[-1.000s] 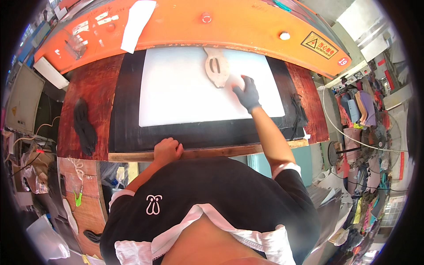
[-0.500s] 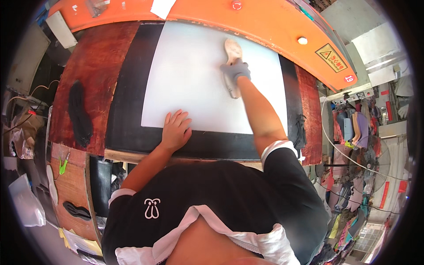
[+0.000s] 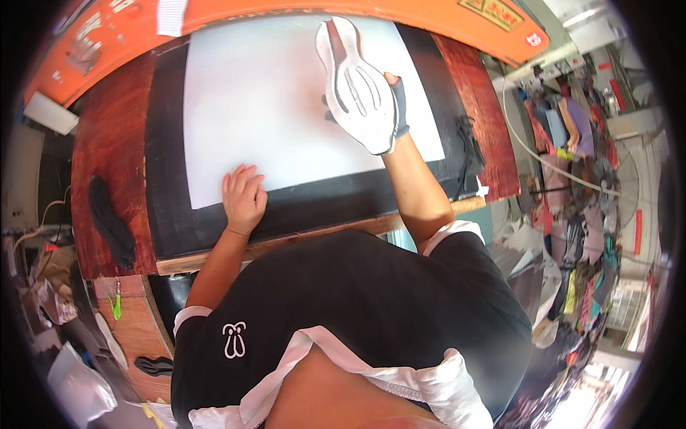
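A white sheet (image 3: 250, 107) lies on a black board (image 3: 166, 193) in front of me. My right hand (image 3: 401, 107), in a grey glove with the thumb tip bare, grips a shoe-sole-shaped cutting die (image 3: 364, 125) above the sheet's right part. The die is tilted so that its white face, with long slots and a raised outline, shows. Most of the right fingers are hidden behind it. My left hand (image 3: 244, 200) is bare and rests, fingers outstretched, on the sheet's near left corner; it holds nothing.
An orange machine beam (image 3: 243, 11) spans the far side. Black sole-shaped pieces (image 3: 111, 225) lie on the reddish board at left, black strips (image 3: 468, 154) at right. A lower wooden surface (image 3: 136, 329) at left bears a green-handled tool (image 3: 115, 304) and a black piece (image 3: 153, 366).
My right hand has lifted the die off the sheet toward me and turned it, so its slotted face shows. My view has shifted; the left hand still rests on the sheet's near corner.
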A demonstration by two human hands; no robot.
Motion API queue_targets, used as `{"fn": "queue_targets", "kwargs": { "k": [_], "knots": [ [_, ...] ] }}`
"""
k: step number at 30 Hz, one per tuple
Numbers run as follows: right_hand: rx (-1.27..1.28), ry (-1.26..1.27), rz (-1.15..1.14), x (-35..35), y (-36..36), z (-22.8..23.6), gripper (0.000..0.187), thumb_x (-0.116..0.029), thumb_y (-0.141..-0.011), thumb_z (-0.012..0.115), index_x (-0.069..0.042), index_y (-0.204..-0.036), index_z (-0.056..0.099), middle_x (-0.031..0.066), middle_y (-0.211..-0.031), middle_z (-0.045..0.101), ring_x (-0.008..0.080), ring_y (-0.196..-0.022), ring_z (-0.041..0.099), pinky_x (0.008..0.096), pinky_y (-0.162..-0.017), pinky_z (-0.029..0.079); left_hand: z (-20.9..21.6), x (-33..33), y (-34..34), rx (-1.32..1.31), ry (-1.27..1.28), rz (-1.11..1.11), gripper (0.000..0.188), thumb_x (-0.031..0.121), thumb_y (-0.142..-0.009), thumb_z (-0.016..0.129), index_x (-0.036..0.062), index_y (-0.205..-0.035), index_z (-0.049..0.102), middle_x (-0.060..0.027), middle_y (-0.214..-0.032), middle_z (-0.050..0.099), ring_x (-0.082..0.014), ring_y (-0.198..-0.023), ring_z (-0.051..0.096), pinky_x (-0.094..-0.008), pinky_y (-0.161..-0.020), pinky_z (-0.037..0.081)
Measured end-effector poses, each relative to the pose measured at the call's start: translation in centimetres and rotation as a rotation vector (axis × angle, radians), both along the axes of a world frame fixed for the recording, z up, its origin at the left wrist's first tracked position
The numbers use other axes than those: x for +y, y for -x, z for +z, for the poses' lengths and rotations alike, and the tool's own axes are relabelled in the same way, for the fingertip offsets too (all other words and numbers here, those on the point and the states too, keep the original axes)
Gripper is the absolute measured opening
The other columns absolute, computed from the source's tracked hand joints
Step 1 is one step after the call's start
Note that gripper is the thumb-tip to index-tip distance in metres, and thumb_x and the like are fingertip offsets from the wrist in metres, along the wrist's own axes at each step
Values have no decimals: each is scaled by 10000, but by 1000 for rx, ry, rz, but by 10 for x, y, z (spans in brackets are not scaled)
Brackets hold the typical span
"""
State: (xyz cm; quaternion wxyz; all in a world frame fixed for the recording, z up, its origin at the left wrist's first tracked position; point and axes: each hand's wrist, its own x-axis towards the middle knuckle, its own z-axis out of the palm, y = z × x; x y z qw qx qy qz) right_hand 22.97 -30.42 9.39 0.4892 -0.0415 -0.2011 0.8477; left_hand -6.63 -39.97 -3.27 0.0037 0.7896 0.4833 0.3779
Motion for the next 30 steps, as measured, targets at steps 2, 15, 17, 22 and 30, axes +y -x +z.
{"fn": "queue_targets", "kwargs": {
  "k": [2, 15, 17, 22, 30],
  "knots": [
    [-23, 39, -20, -5, -10, -5, 646, -435, -758, 533, 5, -1229, 498, 225, -1148, 574, 436, -1032, 551, 509, -881, 467, 0, 1, -2, 3, 9, -9, 217, 59, -697, 594, 77, -910, 635, -82, -1114, 582, -305, -1116, 515, -504, -970, 328],
    [127, 235, -174, -26, -31, -68, 567, -398, -766, 554, -44, -1208, 518, 147, -1116, 609, 323, -992, 596, 450, -889, 483, 34, 2, -52, 40, 44, -125, 335, 98, -767, 604, 62, -1099, 572, -112, -1250, 487, -310, -1185, 443, -531, -984, 272],
    [134, 164, -144, -27, -31, -73, 589, -397, -762, 565, -43, -1229, 503, 152, -1122, 606, 320, -994, 596, 446, -894, 482, 53, 11, -86, -9, 91, -293, 394, 97, -767, 623, 61, -1155, 566, -118, -1294, 470, -327, -1201, 435, -529, -983, 280],
    [196, 163, -167, -27, -33, -78, 506, -416, -846, 457, -53, -1194, 519, 146, -1061, 619, 292, -939, 618, 404, -821, 525, 86, 43, -165, -57, 149, -577, 451, 149, -845, 561, 31, -1273, 486, -140, -1378, 401, -328, -1268, 373, -475, -1020, 260],
    [195, 194, -200, -27, -34, -83, 461, -379, -858, 439, -58, -1176, 527, 143, -1015, 619, 256, -913, 614, 378, -826, 510, 75, 63, -194, -2, 150, -618, 499, 272, -869, 550, 22, -1291, 456, -153, -1390, 391, -332, -1280, 359, -462, -1021, 262]
  ]
}}
